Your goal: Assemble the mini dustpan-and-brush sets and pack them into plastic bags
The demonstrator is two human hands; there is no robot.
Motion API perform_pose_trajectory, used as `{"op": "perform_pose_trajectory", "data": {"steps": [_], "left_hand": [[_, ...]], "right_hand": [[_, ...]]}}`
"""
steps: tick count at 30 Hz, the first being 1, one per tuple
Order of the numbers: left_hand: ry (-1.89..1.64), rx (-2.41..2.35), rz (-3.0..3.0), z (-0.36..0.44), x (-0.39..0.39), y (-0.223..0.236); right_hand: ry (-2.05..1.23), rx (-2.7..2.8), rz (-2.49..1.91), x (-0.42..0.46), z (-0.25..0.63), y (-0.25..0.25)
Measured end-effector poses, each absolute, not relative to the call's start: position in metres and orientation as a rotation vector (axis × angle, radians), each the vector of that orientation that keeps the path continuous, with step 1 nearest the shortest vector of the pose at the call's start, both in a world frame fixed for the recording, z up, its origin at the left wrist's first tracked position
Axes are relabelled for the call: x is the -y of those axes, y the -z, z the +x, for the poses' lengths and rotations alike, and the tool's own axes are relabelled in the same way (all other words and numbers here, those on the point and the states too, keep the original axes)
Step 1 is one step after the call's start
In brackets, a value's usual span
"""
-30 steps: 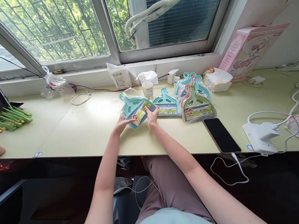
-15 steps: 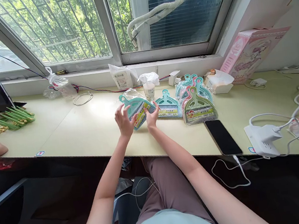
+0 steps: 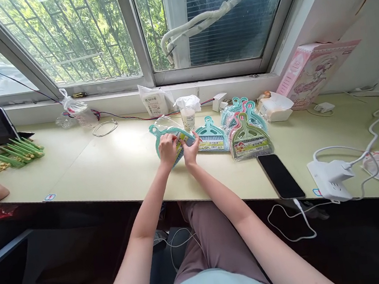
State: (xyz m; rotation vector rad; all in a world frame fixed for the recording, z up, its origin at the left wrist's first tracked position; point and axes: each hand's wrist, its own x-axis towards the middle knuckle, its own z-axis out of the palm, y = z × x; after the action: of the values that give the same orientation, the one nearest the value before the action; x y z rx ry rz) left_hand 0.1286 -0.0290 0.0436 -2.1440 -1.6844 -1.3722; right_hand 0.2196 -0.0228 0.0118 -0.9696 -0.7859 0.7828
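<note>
Under a big window, a long pale desk (image 3: 74,171) holds a paper cup (image 3: 189,119), and just in front of that cup lies a teal dustpan (image 3: 157,139) in a clear plastic bag (image 3: 164,124). The left hand (image 3: 168,148) was open up in the air, but now it has come down and curls closed on top of the bag, holding on. The right hand (image 3: 191,153) is half closed, gripping the bag's other side. More bagged dustpans (image 3: 248,136) sit to the right of the cup
</note>
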Motion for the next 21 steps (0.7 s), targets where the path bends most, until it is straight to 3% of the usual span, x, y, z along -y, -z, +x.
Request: {"op": "perform_pose_trajectory", "data": {"steps": [6,21], "left_hand": [[1.09,1.468,-2.252,0.136,0.037,-0.032],[1.003,1.596,-2.175,0.099,0.045,-0.009]], "right_hand": [[-0.762,0.712,-1.007,0.026,0.222,-0.017],[-0.738,0.575,-0.97,0.014,0.238,-0.02]]}}
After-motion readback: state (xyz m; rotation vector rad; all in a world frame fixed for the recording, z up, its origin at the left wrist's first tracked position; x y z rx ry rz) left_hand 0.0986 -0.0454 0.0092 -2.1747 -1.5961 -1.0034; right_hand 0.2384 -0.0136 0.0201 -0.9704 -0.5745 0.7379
